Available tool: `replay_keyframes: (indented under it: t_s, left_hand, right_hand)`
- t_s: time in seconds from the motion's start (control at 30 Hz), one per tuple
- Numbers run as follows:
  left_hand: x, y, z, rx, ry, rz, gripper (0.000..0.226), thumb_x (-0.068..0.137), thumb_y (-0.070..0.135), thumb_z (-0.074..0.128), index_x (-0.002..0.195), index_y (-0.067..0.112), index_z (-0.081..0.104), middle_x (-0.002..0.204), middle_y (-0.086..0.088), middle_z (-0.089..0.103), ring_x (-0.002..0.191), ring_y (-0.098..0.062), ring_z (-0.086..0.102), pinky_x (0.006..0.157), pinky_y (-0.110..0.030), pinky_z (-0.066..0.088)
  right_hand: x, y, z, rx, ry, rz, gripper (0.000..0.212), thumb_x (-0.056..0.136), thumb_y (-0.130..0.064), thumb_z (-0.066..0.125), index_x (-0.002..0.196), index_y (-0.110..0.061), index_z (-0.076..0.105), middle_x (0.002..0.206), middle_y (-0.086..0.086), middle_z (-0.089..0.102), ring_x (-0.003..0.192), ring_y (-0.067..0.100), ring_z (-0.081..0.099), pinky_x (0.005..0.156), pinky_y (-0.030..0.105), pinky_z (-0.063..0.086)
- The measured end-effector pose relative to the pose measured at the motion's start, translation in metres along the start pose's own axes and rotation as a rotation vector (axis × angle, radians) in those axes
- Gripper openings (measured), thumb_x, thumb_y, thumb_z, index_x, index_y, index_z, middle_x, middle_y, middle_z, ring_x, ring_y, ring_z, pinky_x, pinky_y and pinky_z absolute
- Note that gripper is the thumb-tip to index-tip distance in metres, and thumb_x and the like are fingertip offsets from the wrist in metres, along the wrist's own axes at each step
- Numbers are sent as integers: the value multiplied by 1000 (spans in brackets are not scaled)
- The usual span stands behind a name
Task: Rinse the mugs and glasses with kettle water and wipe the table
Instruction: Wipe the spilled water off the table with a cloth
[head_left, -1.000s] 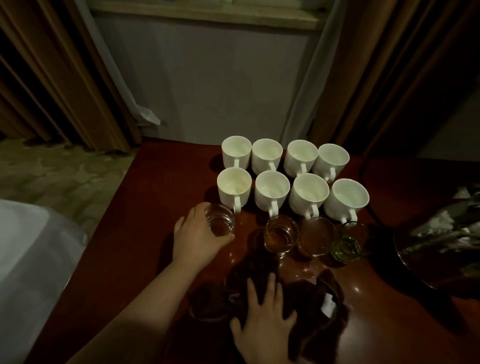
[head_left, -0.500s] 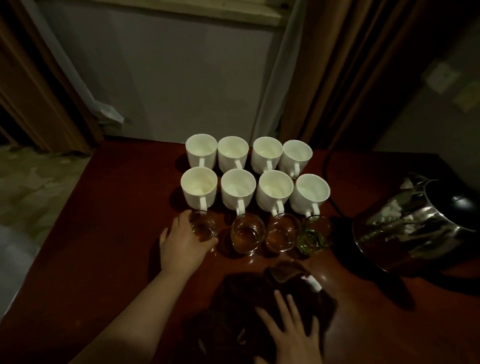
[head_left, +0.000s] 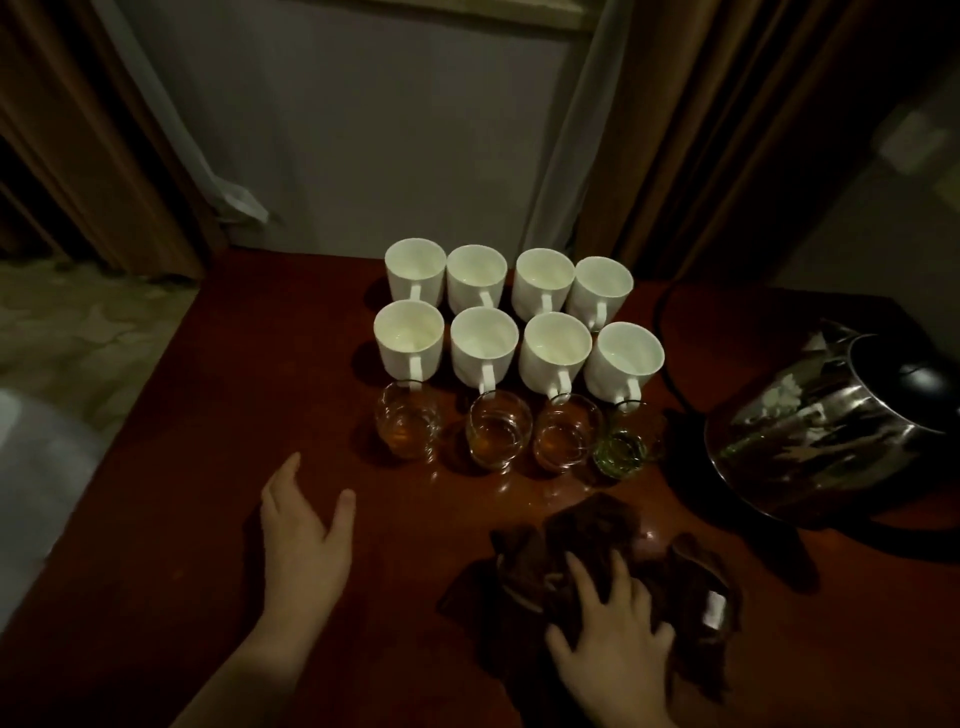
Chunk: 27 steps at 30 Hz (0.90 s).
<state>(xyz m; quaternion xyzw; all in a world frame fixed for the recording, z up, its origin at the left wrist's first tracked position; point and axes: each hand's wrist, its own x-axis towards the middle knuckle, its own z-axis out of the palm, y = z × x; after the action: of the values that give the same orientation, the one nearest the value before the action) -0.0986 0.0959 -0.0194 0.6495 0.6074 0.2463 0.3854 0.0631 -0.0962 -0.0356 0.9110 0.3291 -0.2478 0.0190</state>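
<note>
Eight white mugs (head_left: 519, 317) upright in two rows of four at the far middle of the dark red desk (head_left: 270, 395), handles turned toward the viewer. Directly in front, a row of four glasses (head_left: 514, 439); three with a shallow amber-looking layer at the bottom, the rightmost glass (head_left: 623, 449) tinted green. Steel kettle (head_left: 831, 436) to the right, tilted in this wide view, well apart from both hands. Judged from this layout: crockery lined up, liquid apparently not yet emptied from the glasses, rinsing at most partly done; whether the mugs hold water not discernible in the dim light. Wiping seemingly the step in hand.

Left hand (head_left: 304, 535) empty, palm down, fingers loosely spread, just short of the leftmost glass (head_left: 408, 426) and not touching it. Right hand (head_left: 610, 639) flat, fingers splayed, pressing on a crumpled dark brown cloth (head_left: 587, 535) at the near edge, pale tag (head_left: 714, 608) showing at its right side; pressing rather than gripping.
</note>
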Motion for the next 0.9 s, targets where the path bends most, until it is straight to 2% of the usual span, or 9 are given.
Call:
replay_keyframes:
  t_s: [0.2,0.3,0.43,0.53,0.6,0.67,0.73,0.8,0.9]
  left_hand:
    - [-25,-28,-32,-80,-64,-135,48,94,24,50,139,17,36,142,-5,36,127,-19,41,105,-40,38]
    - [-30,-29,-46,-130,-243,-240,41,96,33,44,135,24,41,140,-1,39,127,-19,41,104,-38,35]
    - [-34,-19,-61,-370,-503,-266,50,83,63,39,130,47,36,142,9,36,129,-16,39,101,-34,36]
    - [-32,-6,-58,-425,-695,-204,71,68,73,58,131,54,30,133,19,36,121,-9,40,101,-33,35]
    - [-30,5,-41,-334,-820,-138,74,69,53,71,131,53,31,127,21,40,115,-9,45,96,-31,43]
    - [-31,15,-14,-216,-810,-42,58,82,24,68,127,47,39,128,12,47,112,-11,53,94,-33,49]
    - [-34,23,12,-26,-621,103,50,88,14,59,129,39,44,134,4,47,118,-13,50,103,-31,43]
    - [-44,29,35,233,-477,307,58,90,33,55,141,39,28,148,5,26,137,-20,26,113,-37,27]
    - [-75,45,69,487,-737,474,83,81,62,52,141,53,-4,153,11,-23,141,-31,-20,112,-58,-4]
  right_hand:
    - [-21,-88,21,-74,-162,-419,70,83,-38,55,141,-35,16,155,7,2,138,32,12,109,52,20]
    - [-26,-118,21,164,-251,-519,61,81,-27,57,135,-34,31,144,5,33,127,25,34,105,44,34]
    - [-17,-124,-12,1005,-555,-312,43,80,-7,58,118,-28,52,96,0,63,75,11,61,65,23,48]
    - [2,-98,-40,1275,-712,-104,24,88,-26,55,109,-14,59,101,8,63,92,21,62,79,30,51]
    - [16,-71,-52,1241,-775,-2,51,78,-52,59,115,-18,58,120,14,58,110,29,57,98,44,45]
    - [24,-47,-61,1157,-689,86,67,72,-63,58,125,-22,51,134,13,48,121,32,49,102,48,40]
    - [29,-20,-65,989,-344,154,61,84,-56,51,132,-20,42,139,13,42,124,34,45,99,45,41]
    - [26,8,-66,726,25,177,57,88,-49,49,137,-22,36,146,16,28,129,38,35,104,50,35]
    - [9,30,-59,516,167,95,63,87,-42,55,143,-33,26,156,7,5,141,35,11,112,50,21]
